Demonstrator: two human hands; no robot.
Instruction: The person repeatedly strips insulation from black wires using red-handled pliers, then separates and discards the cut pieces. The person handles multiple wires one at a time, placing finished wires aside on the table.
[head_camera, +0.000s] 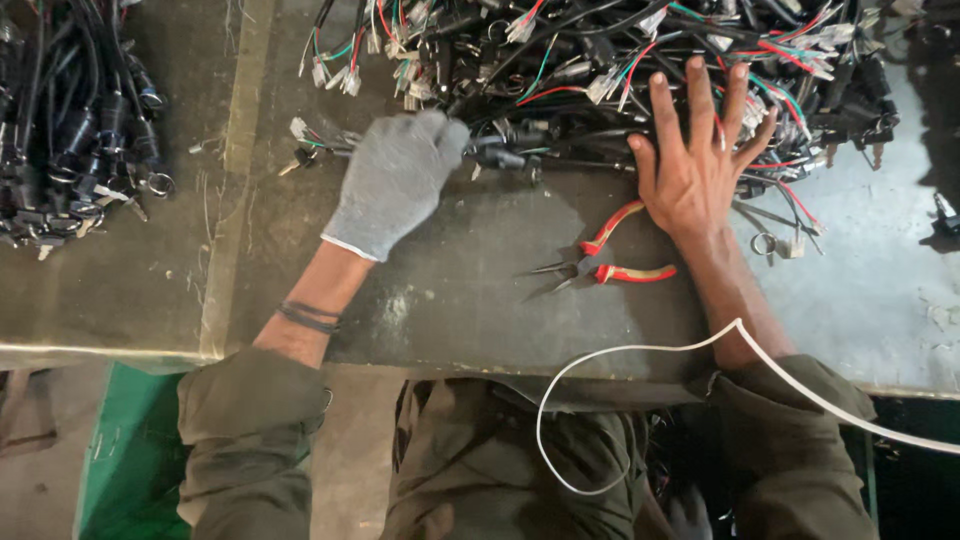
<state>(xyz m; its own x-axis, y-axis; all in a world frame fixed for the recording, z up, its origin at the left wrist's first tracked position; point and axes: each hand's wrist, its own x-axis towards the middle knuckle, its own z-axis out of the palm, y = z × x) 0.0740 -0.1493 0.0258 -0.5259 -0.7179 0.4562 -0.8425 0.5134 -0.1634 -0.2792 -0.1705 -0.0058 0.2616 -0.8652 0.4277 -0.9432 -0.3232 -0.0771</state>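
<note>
Pinning the tangled wire-harness pile (600, 60) with bare right hand (695, 165), fingers splayed flat, gripping nothing, apparently to steady it. Gloved left hand (395, 180) closed around one black harness (500, 155) at pile's near edge. Red-handled pliers (600, 262) idle on surface (480, 310), just beside right wrist.

A worn grey metal workbench (470, 290) fills most of the frame, scratched and stained. Along its upper edge lies a tangled heap of black cable harnesses with coloured wires and white connectors (600, 60). A second bundle of black cables (70, 120) lies at upper left. Red-handled needle-nose pliers (605, 262) lie open at centre, and a small metal ring (764, 242) lies to their right.
</note>
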